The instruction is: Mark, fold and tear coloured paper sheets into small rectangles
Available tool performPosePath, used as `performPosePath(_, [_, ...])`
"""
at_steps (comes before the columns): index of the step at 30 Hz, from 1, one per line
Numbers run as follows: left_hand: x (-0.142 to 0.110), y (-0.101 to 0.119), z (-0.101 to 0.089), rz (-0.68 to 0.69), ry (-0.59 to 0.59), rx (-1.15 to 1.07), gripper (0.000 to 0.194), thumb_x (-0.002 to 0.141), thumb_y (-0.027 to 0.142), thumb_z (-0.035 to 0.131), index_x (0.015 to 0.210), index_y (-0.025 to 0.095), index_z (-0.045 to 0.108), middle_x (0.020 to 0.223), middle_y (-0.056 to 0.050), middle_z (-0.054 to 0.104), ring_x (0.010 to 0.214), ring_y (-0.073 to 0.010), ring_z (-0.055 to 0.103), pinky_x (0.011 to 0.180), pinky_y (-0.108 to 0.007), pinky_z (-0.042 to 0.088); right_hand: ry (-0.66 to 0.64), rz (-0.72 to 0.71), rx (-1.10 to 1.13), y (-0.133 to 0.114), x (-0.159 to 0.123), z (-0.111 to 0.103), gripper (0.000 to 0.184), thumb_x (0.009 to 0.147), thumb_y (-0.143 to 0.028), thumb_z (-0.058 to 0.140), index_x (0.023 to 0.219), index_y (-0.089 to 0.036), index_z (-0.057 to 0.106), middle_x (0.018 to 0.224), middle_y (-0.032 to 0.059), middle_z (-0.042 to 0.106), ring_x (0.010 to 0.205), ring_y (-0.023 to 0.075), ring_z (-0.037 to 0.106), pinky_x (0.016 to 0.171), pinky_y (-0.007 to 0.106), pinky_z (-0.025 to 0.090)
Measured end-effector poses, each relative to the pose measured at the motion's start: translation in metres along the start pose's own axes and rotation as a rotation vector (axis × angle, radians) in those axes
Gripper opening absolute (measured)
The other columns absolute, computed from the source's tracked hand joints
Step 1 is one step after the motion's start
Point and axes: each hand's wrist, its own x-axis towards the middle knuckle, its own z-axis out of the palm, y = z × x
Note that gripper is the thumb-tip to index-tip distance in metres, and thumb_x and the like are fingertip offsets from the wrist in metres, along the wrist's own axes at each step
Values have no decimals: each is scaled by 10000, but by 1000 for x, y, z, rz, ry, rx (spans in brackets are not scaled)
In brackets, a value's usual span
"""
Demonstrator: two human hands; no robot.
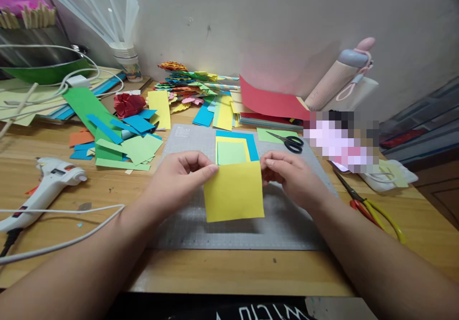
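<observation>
Yellow sheet: the yellow sheet (234, 192) hangs between the hands, above the grey cutting mat (179, 229); near-square, matte, plain, lower edge slightly bowed.
Left hand: the person's left hand (179, 172) pinches the upper left corner, thumb on the near face.
Right hand: right hand (296, 176) at the upper right corner, fingers curled; cannot tell whether they pinch it.
Just beyond grip: layered blue, yellow and pale green papers (232, 151), lower part covered by the sheet.
Right beyond grip: black-handled scissors (292, 143), partly over a pale green slip (267, 136).
Left of grip: white glue gun (53, 181) on the wooden table (222, 272), cut off by the frame edge.
Obscured: left fingers behind the sheet; pixelated patch far right.
</observation>
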Motion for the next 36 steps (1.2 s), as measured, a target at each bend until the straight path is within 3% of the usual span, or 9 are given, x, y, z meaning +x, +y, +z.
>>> performPosePath(3, [0,-4,5,48,6,89,257,780,412,620,702,167,630,697,0,641,666,-135,554,607,-245,420,-142,104,188,3,-5,14,300,815,-463,590,843,-174,666,782,44,688,716,169,634,684,313,503])
performPosePath(6, [1,-7,8,77,29,120,247,791,422,619,767,179,655,757,-9,670,725,-153,582,635,-252,432,-119,137,251,5,-11,27,294,768,-434,678,923,-185,702,873,50,721,816,189,659,759,341,515])
performPosePath(11, [5,-14,10,-137,-107,-188,414,808,556,563,905,161,642,808,-47,677,687,-150,587,611,-265,457,-32,46,272,7,-13,34,258,778,-389,674,973,-224,714,930,34,730,881,198,663,811,375,523])
performPosePath(14, [6,-18,11,-226,-208,-343,381,809,523,582,852,148,638,814,-65,680,707,-162,611,663,-293,488,-21,29,239,8,-13,33,250,778,-391,671,949,-213,713,859,34,723,777,177,656,709,339,537])
performPosePath(18, [6,-17,12,-237,-144,-440,263,762,396,680,892,171,636,848,-30,698,727,-149,641,681,-274,501,-60,48,223,8,-15,34,278,772,-416,676,931,-187,680,761,26,680,584,124,577,522,263,479])
performPosePath(24, [3,-14,13,-135,-202,-367,261,762,363,690,909,157,626,865,-31,696,767,-146,640,667,-249,502,-23,93,439,10,-15,36,412,824,-587,551,820,-184,641,685,27,626,542,128,539,488,258,434])
performPosePath(28, [1,-13,14,-65,-232,-255,236,770,361,673,874,153,632,879,-43,683,789,-161,627,685,-272,498,-59,187,538,10,-12,33,404,825,-566,562,767,-172,633,696,43,629,555,134,539,467,247,411])
performPosePath(32, [2,-11,14,-87,-219,-333,239,772,382,676,880,174,632,848,-26,676,776,-143,615,687,-250,479,20,148,464,11,-13,32,377,796,-508,635,638,-168,596,583,-1,552,509,108,478,441,226,355])
performPosePath(36, [3,-11,12,-115,-168,-304,262,775,419,664,730,164,625,690,14,617,616,-91,534,582,-212,419,75,63,352,11,-16,34,352,790,-461,663,604,-168,609,570,-19,539,497,88,451,446,217,349])
